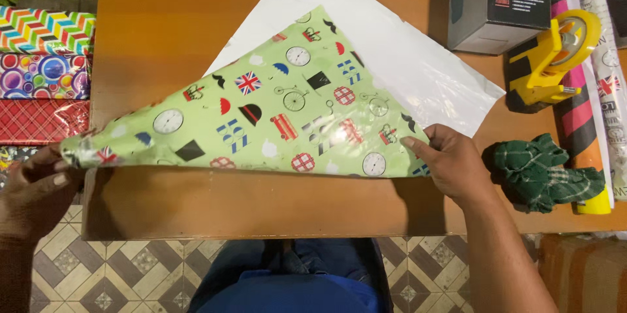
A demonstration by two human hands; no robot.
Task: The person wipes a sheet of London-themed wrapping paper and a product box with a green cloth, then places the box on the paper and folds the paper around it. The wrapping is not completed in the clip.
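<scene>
1. the green patterned wrapping sheet (261, 117) lies on the wooden surface (163, 19), folded over diagonally so that its white underside (405, 65) shows toward the upper right.
2. the left hand (32, 195) sits at the left edge of the surface; its grip is closed on the pointed left corner of the sheet, pinching it between thumb and fingers.
3. the right hand (450, 163) rests on the lower right end of the fold; its grip is closed on the sheet edge, thumb on top, fingers partly hidden beneath.
4. a green checked cloth (545, 172) lies crumpled just beside the right hand.
5. a yellow tape dispenser (552, 58) stands near the upper right, next to a dark box (496, 2).
6. rolls of wrapping paper (588, 130) lie along the right edge.
7. a stack of coloured wrapped packs (42, 74) sits to the left of the surface.
</scene>
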